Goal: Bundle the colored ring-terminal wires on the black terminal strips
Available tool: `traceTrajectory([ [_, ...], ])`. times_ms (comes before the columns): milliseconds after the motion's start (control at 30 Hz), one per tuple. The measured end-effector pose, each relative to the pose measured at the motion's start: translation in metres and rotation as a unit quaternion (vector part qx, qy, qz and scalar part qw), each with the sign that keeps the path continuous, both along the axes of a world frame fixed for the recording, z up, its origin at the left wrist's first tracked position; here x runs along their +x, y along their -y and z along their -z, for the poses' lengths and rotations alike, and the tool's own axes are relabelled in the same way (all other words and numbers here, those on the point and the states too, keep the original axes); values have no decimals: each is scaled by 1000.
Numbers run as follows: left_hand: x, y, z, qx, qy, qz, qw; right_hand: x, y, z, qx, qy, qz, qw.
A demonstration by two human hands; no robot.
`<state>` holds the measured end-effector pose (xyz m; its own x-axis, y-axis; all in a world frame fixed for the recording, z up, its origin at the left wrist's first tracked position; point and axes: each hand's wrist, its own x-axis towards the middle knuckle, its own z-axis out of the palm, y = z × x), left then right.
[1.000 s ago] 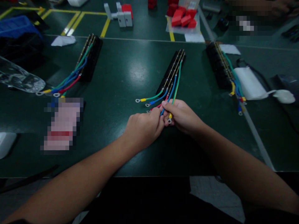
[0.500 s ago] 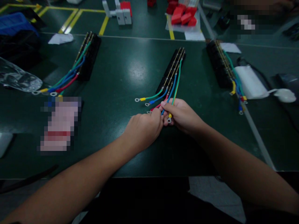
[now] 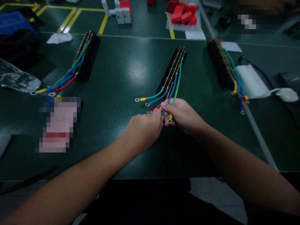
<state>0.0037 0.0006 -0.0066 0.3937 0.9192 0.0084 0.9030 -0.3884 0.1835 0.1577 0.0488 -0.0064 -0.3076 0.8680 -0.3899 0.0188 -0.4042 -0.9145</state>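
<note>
Left hand [image 3: 145,129] against right hand [image 3: 184,113]

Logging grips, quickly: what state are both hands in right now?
Left hand: closed, holding the blue wire near its lower end.
Right hand: closed, pinching the same wire higher up.

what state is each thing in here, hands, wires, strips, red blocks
left hand: curled by the held blue wire, grip unclear
right hand: closed, thumb pinching that wire
held blue wire: far end hidden between the hands
middle strip: lying down, wired
left strip: lying down, wired
right strip: lying down, wired
red blocks: loosely heaped
</note>
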Motion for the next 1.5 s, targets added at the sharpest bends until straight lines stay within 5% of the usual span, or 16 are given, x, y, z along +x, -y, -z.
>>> traceTrajectory([
  [1500,-2,-2,1,32,10,13,999,-2,0,-1,3,11,-12,1000],
])
